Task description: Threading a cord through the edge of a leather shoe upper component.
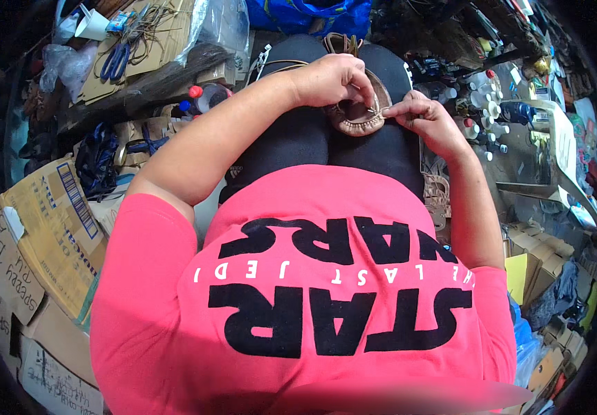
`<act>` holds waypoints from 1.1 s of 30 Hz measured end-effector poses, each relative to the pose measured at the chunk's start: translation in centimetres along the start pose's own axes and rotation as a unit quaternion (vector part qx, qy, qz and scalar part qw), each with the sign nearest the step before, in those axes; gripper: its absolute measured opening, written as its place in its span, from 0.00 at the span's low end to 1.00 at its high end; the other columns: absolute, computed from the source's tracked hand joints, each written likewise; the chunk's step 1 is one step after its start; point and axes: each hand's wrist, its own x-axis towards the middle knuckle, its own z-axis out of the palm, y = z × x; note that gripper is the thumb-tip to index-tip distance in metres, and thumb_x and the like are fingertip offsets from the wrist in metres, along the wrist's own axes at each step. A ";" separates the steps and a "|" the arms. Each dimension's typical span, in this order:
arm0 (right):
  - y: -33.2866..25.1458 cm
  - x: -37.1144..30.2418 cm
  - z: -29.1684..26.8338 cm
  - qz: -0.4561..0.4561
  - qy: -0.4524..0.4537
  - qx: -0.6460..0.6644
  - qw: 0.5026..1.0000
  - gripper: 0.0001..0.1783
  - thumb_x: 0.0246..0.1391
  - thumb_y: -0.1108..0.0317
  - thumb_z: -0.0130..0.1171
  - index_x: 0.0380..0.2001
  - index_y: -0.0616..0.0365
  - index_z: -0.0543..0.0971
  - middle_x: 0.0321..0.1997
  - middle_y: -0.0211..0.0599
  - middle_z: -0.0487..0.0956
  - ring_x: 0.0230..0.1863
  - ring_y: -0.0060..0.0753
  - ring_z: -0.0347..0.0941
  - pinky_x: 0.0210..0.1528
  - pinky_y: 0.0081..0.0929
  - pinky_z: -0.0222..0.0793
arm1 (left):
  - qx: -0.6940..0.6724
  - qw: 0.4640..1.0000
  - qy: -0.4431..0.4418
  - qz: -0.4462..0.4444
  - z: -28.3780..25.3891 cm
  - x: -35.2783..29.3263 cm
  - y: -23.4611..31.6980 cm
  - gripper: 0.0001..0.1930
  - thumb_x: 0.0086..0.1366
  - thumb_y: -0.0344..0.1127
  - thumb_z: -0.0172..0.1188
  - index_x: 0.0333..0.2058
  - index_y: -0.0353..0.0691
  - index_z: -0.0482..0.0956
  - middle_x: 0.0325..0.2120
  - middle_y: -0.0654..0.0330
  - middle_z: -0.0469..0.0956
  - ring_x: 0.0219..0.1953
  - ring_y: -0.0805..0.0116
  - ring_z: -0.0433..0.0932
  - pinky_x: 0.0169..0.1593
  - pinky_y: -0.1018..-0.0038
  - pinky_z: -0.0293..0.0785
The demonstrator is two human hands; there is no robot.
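A brown moccasin-style shoe (358, 127) rests on my lap between my thighs, its toe toward me. Puckered stitching runs round the toe seam. My left hand (340, 77) bends over the shoe's opening, its fingers curled and pinched near the inner side of the seam; what they hold is too small to tell. From the right, my right hand (426, 122) reaches in with thumb and forefinger pinched at the shoe's rim. A thin pale thread (374, 110) shows at the seam between the two sets of fingertips. Dark laces stand up at the shoe's far end.
A brown cord (286, 63) lies by my left wrist. Blue-handled scissors (115, 62) lie on cardboard at far left. Several small bottles (485, 104) stand at the right. Cardboard boxes (49, 228) fill the near left, and a blue bag (312, 14) sits beyond my knees.
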 end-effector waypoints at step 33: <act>0.3 -1.7 4.1 0.020 0.174 0.097 0.980 0.13 0.48 0.72 0.64 0.39 0.53 0.83 0.36 0.32 0.79 0.39 0.21 0.71 0.45 0.20 0.66 | -0.006 0.971 0.135 -0.198 2.8 -2.0 3.5 0.06 0.51 0.28 0.63 0.30 0.38 0.80 0.23 0.61 0.80 0.26 0.75 0.79 0.35 0.78 0.74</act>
